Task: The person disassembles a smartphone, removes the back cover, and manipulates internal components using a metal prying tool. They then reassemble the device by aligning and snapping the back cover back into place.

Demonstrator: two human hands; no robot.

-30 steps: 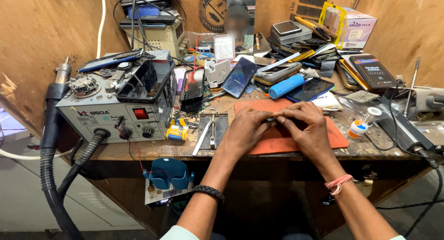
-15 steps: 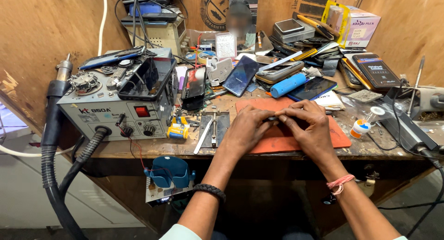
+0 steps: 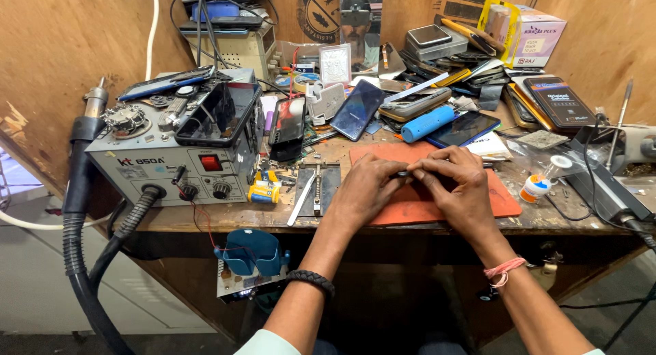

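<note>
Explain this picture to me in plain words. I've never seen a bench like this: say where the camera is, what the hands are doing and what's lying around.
The camera sits on the person's head and looks down at a cluttered wooden workbench. The left hand and right hand meet over an orange mat and pinch a small thin dark object between the fingertips; it is too small to identify. To the left stands a grey hot-air rework station with knobs and a thick black hose. Behind the hands lie several phones, one a dark phone propped up, and a blue cylinder. A small white bottle stands right of the mat.
</note>
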